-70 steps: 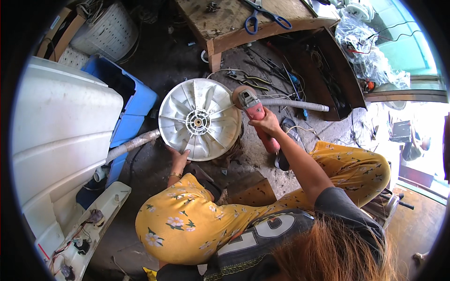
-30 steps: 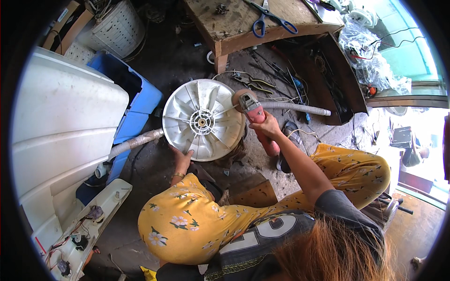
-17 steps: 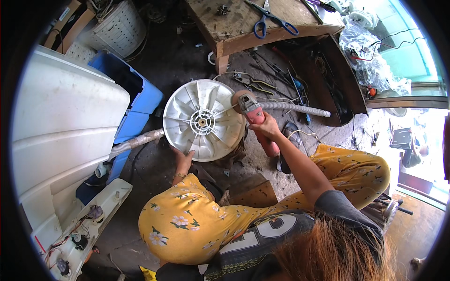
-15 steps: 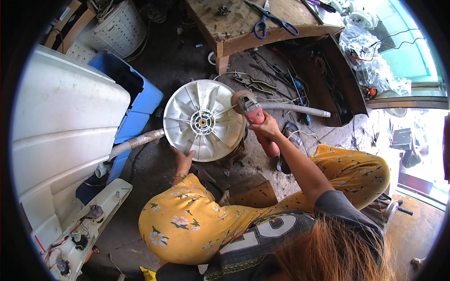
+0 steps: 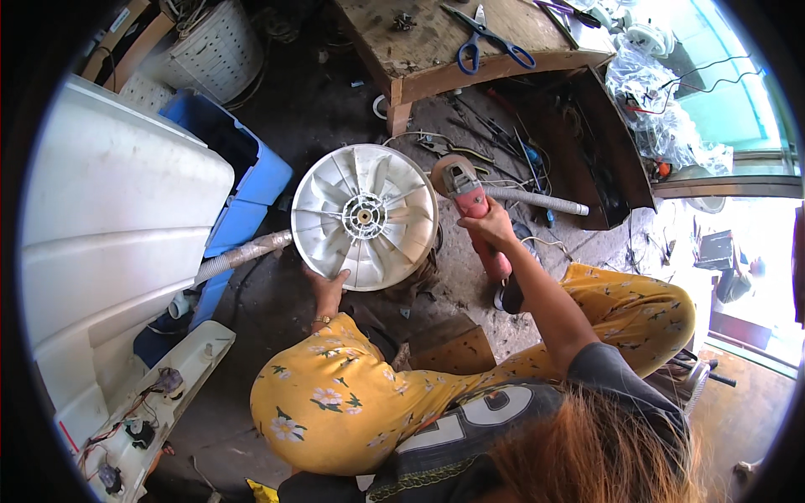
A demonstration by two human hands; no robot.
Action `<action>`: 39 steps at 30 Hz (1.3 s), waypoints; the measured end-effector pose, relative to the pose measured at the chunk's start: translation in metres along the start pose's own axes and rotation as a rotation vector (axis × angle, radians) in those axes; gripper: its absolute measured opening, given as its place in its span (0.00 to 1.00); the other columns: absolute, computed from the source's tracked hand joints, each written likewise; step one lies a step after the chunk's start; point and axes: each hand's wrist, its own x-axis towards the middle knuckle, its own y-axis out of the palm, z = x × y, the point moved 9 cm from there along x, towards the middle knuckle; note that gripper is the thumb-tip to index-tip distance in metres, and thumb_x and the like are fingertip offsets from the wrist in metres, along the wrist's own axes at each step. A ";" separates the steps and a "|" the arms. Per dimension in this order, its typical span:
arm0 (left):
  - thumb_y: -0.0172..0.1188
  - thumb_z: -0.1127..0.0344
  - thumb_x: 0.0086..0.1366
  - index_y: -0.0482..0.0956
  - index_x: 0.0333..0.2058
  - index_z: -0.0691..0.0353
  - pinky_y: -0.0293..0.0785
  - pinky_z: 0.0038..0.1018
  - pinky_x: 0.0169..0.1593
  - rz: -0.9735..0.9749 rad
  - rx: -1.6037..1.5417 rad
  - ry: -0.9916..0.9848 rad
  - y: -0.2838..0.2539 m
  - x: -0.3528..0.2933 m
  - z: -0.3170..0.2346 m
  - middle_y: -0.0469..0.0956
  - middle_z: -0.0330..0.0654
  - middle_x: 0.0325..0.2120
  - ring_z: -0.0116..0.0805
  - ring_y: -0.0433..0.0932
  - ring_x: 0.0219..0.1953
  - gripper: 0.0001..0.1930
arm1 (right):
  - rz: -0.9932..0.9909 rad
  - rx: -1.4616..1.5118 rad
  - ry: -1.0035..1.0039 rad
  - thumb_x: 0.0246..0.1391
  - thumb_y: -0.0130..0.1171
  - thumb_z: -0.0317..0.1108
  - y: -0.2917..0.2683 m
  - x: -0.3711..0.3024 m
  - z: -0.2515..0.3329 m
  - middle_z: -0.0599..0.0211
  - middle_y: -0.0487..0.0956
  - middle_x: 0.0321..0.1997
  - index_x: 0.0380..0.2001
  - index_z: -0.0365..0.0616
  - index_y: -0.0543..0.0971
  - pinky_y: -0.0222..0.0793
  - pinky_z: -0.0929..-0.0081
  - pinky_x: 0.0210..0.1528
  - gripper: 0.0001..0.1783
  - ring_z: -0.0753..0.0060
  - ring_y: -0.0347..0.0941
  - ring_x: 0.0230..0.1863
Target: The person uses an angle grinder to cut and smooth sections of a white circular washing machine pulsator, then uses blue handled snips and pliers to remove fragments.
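Observation:
A white round washing machine pulsator (image 5: 394,247) with raised fins and an open ribbed hub stands in front of me, its face toward me. My left hand (image 5: 325,287) grips its lower left rim, the thumb over the edge and the other fingers partly hidden behind it. My right hand (image 5: 489,228) is wrapped around the red body of an angle grinder (image 5: 472,201). The grinder's brown disc lies just right of the pulsator's upper right rim, with a slight gap between them. Whether the disc is spinning, I cannot tell.
A wooden table (image 5: 419,82) with blue-handled scissors (image 5: 482,38) stands ahead. Pliers (image 5: 457,149), a grey hose (image 5: 545,201) and a brown tool box (image 5: 616,189) lie to the right. On the left are a white appliance casing (image 5: 126,184) and a blue bin (image 5: 243,184).
My right hand has drawn the angle grinder rightward, away from the pulsator's edge. My left hand keeps its hold on the rim, and the pulsator has hardly shifted.

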 end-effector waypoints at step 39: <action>0.61 0.63 0.71 0.59 0.61 0.50 0.76 0.23 0.25 0.159 -0.193 -0.094 0.003 -0.031 -0.031 0.77 0.39 0.48 0.29 0.80 0.39 0.26 | 0.130 0.052 -0.011 0.28 0.79 0.61 0.036 0.035 0.020 0.50 0.84 0.51 0.57 0.41 0.79 0.75 0.62 0.57 0.52 0.53 0.82 0.53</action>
